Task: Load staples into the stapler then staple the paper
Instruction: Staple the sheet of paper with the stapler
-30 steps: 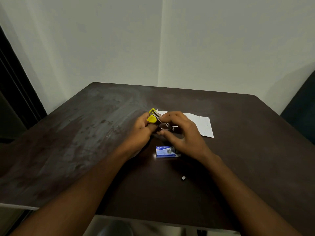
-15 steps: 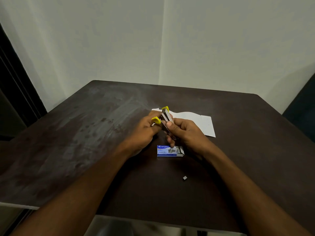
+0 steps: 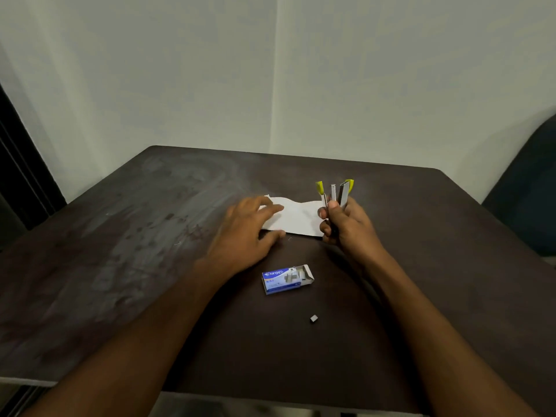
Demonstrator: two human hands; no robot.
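My right hand (image 3: 346,227) grips a small yellow and metal stapler (image 3: 338,192) upright, its arms spread apart and pointing up. The white paper (image 3: 296,218) lies flat on the dark table just left of that hand. My left hand (image 3: 245,236) rests on the paper's left edge, fingers spread over the paper and thumb at its near edge. A blue staple box (image 3: 284,279) lies open near the middle of the table, staples showing at its right end. A small loose piece of staples (image 3: 313,319) lies nearer to me.
The dark brown table (image 3: 135,236) stands in a corner of pale walls. A dark chair (image 3: 529,206) is at the right edge. A dark door frame runs along the far left.
My left hand let go of the stapler and moved left onto the paper. My right hand carried the stapler to the right and turned it upright.
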